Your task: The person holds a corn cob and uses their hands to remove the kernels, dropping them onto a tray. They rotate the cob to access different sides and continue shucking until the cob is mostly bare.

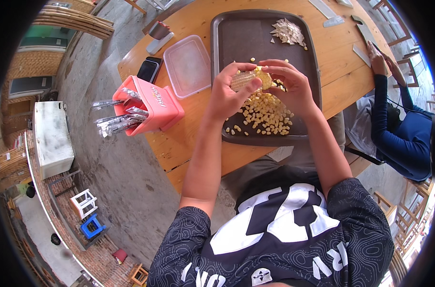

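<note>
Above a dark brown tray [235,43], my left hand [233,86] grips a corn cob [243,80] that is largely stripped, with kernels still on its right end. My right hand [289,80] has its fingers curled around that right end, the fingertips at the cob's top edge; whether it bears any weight I cannot tell. Loose yellow corn kernels [267,113] lie heaped on the tray below both hands, with a few scattered around. A small pile of pale, pointed flat pieces [289,32] sits in the tray's far right corner.
Left of the tray lie a translucent plastic lid [187,66], a phone [148,70] and a pink container [152,104] with wrapped straws. Another person [400,132] sits at the right, hands at the wooden table's [339,79] edge. Flat blade-like pieces lie at the far right.
</note>
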{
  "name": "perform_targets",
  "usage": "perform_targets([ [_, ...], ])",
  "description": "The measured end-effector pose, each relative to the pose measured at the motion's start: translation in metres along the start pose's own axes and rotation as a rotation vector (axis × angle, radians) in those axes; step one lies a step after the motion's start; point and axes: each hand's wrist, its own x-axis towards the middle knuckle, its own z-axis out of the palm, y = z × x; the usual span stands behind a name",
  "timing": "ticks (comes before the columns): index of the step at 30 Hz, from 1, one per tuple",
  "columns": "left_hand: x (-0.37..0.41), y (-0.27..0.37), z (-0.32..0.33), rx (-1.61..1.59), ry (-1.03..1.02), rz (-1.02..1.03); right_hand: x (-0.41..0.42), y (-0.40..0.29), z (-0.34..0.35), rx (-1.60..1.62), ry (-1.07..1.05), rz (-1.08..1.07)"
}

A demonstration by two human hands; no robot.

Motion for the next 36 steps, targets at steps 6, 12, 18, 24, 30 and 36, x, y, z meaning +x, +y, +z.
perform_targets([
  [6, 0.0, 0.001, 0.004, -0.158, 0.036, -0.161, 0.0, 0.002, 0.001, -0.051, -0.006, -0.039],
  [12, 0.0, 0.001, 0.004, -0.273, 0.048, -0.157, 0.0, 0.001, 0.0, -0.063, -0.009, -0.035],
  [18, 0.0, 0.002, 0.003, -0.27, 0.026, -0.111, 0.001, -0.004, 0.003, 0.03, 0.017, 0.03],
  [24, -0.002, 0.0, 0.006, -0.227, 0.02, 0.021, -0.004, 0.001, 0.001, 0.351, 0.067, 0.261],
  [30, -0.001, 0.003, 0.002, -0.216, 0.064, -0.106, 0.001, -0.003, 0.003, 0.391, -0.051, 0.188],
  [36, 0.0, -0.006, -0.002, -0.124, 0.088, -0.067, 0.002, -0.004, 0.004, 0.332, -0.074, 0.221],
])
